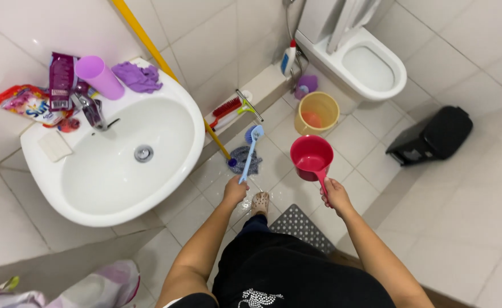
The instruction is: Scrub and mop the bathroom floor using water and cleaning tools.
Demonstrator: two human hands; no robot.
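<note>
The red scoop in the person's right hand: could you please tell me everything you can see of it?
The red scoop is a round, deep dipper of glossy plastic with a straight red handle. The right hand grips the handle's end, holding the scoop out over the wet tiled floor, its open mouth facing up towards the camera. The inside looks darker red; whether it holds water cannot be told. It hangs just in front of a yellow bucket, apart from it.
</note>
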